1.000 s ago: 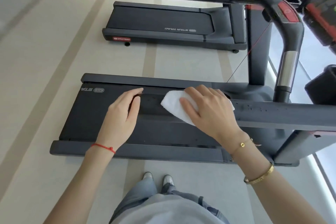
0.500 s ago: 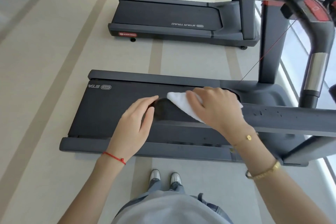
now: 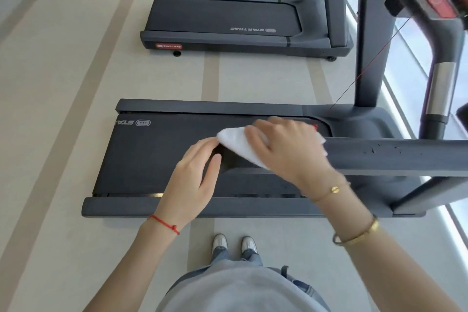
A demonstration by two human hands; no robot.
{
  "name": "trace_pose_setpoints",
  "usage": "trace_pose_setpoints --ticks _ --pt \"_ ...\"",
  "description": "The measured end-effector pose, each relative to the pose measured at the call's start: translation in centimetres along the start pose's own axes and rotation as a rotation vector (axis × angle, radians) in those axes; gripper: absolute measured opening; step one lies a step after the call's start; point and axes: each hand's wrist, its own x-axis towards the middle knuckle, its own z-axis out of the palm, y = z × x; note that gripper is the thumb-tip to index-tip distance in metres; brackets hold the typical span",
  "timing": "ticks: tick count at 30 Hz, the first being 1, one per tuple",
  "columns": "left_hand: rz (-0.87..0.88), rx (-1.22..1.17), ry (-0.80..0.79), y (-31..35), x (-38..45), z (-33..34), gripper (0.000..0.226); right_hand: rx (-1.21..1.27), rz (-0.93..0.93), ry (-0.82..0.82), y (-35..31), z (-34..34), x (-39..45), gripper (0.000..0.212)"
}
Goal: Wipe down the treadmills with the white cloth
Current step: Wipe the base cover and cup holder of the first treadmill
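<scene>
Pressing white cloth [image 3: 236, 145] onto handrail [image 3: 395, 157]: right hand [image 3: 286, 149], fingers curled; left hand [image 3: 192, 180] fingers straight, touching cloth.

A gym: two treadmills [image 3: 243, 23] side by side on striped flooring [image 3: 63, 83].
</scene>
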Motion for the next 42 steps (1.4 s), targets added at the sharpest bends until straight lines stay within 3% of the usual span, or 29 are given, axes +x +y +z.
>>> trace_pose_setpoints --ticks 6,9,12,16,18,23,27,30,35,39,42 --pt "-0.016 -0.003 -0.032 -0.3 -0.7 0.0 0.039 0.119 -0.162 0.23 0.1 1.3 -4.0 0.042" --pt "-0.026 0.014 -0.039 -0.1 -0.7 -0.1 0.042 0.135 0.005 0.263 1.5 0.9 -3.4 0.033" --pt "-0.019 0.013 -0.038 0.2 -0.6 -0.1 0.039 0.157 0.102 0.261 -0.3 0.5 -1.2 0.037" --pt "-0.02 -0.029 -0.047 0.6 -0.5 -0.2 0.033 0.165 -0.08 0.305 -2.1 1.6 -2.4 0.034" --pt "-0.014 0.018 -0.051 0.7 -0.5 -0.3 0.038 0.161 -0.113 0.343 -0.2 1.7 -3.6 0.032" --pt "0.005 0.132 -0.045 1.6 0.2 -0.2 0.042 0.113 0.232 0.415 4.7 0.9 -3.5 0.032" --pt "0.076 0.137 -0.044 3.1 1.5 0.7 0.035 0.15 0.001 0.413 2.3 2.1 -3.3 0.029" --pt "0.163 0.218 -0.044 4.6 2.2 1.9 0.03 0.139 -0.116 0.464 4.3 2.8 -4.5 0.032" --pt "0.192 0.389 0.025 7.6 3.0 5.2 0.034 0.053 0.052 0.565 13.2 2.1 -7.8 0.023" --pt "0.163 0.468 0.06 10.2 4.0 8.9 0.031 0.092 0.247 0.441 18.9 -0.1 -7.8 0.032" --pt "0.137 0.514 0.074 12.0 4.5 11.7 0.031 0.089 0.137 0.297 17.9 -0.3 -6.3 0.036"
